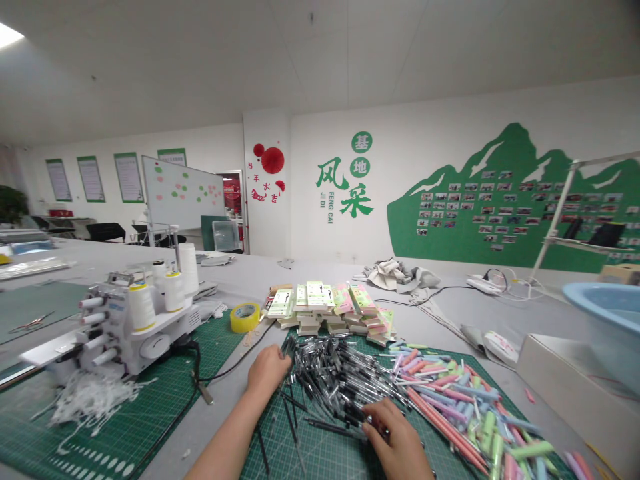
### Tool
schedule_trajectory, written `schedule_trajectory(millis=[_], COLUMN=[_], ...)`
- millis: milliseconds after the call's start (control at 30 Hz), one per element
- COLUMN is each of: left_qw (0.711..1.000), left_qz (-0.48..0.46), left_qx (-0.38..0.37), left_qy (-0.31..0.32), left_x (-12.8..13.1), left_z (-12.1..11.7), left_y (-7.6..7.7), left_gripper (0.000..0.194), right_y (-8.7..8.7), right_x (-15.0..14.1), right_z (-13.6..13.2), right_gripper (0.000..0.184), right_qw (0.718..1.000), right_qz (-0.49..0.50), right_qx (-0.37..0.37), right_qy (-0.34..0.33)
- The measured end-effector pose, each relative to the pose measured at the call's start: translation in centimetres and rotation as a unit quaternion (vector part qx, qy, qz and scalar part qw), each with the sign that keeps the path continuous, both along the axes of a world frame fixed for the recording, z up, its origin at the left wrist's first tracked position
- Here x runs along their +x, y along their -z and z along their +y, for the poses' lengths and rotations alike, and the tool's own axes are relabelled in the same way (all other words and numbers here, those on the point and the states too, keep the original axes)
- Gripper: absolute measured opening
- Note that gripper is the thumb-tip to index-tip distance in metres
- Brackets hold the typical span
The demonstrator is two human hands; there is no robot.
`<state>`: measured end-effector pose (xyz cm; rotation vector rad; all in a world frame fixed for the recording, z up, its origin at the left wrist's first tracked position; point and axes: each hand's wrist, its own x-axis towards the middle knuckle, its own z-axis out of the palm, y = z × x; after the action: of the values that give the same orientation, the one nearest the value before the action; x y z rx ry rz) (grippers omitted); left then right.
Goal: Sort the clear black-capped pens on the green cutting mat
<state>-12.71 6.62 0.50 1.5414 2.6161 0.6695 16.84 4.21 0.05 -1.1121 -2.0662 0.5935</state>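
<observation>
1. Right hand, nearest: thumb and fingers are closed on a few black pens at the near right of their heap. Left hand has its fingers curled in at the heap's left side, against pen ends; whether it truly grips any, I cannot tell.
2. These pens, clear-barrelled with dark parts, lie loosely crossed on the green mat, mostly between its middle and far edge. A few lie apart, towards the left hand.
3. Each should be light, stiff and slick, apt to roll or slide in a bunch. The thin clear plastic could crack under a hard squeeze. Mid-barrel looks the best hold for one; a handful is better gathered round the middle with ends level.
4. Towards the mat's right edge spread pink, blue, green and purple tubes, touching the black heap's fringe.
5. At the mat's far edge sit stacked small boxes, pale green and pink; their print is too small to read. Left of them stands yellow tape, its blue lettering unclear.
6. Farther left on the table is a white sewing machine; no brand is legible.
7. Beyond, the wall reads "基地风采" and "FENG CAI JI DI" in green.
</observation>
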Motion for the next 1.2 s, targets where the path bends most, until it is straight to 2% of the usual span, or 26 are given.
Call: schedule_trajectory(millis=[367, 667, 900, 1200], left_qw=[1.000, 1.000, 0.998, 0.998], left_qz=[0.006, -0.002, -0.021, -0.039], left_qx=[0.019, 0.021, 0.021, 0.027], left_qy=[0.018, 0.014, 0.057, 0.048], left_x=[-1.1, -2.6, -2.0, -2.3], left_z=[0.1, 0.6, 0.8, 1.0], left_y=[0.4, 0.9, 1.5, 1.8], left_gripper=[0.015, 0.032, 0.035, 0.034], right_y=[0.1, -0.1, 0.0, 0.1], right_x=[0.0, 0.0, 0.0, 0.0], right_z=[0.1, 0.0, 0.0, 0.1], right_gripper=[0.016, 0.015, 0.015, 0.016], right_qw=[1.000, 1.000, 1.000, 1.000], right_qz=[0.001, 0.014, 0.012, 0.007], right_qx=[0.001, 0.008, 0.004, 0.004], right_qy=[0.003, 0.007, 0.006, 0.002])
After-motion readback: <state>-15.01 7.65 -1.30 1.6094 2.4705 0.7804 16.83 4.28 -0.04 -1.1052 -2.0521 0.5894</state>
